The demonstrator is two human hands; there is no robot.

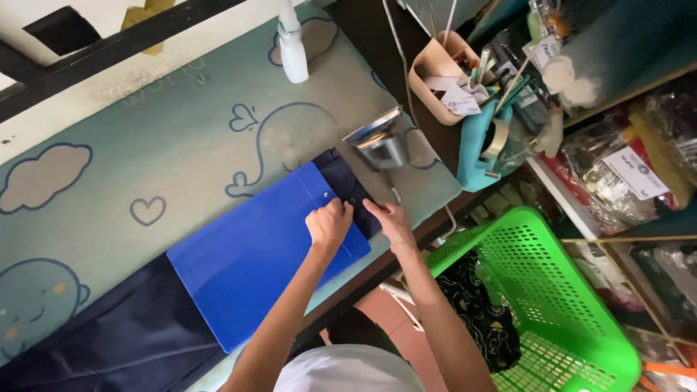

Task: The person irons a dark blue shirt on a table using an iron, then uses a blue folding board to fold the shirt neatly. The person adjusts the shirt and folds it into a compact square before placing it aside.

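Note:
A bright blue flat board (254, 254) lies on top of a dark navy garment (123, 341) spread over a padded table. The garment's end (348, 190) sticks out past the board's far edge. My left hand (329, 222) is curled, with its fingertips pinching the navy cloth at the board's edge. Beside it, my right hand (390, 218) presses its fingers down on the same navy cloth end near the table's edge. Both forearms reach in from the bottom of the view.
An iron (377, 144) stands just beyond the cloth end. The pad (181, 138) is pale teal with whales and clouds. A green plastic basket (552, 290) with dark clothes sits lower right. A beige holder (443, 76) with tools and cluttered shelves stand at right.

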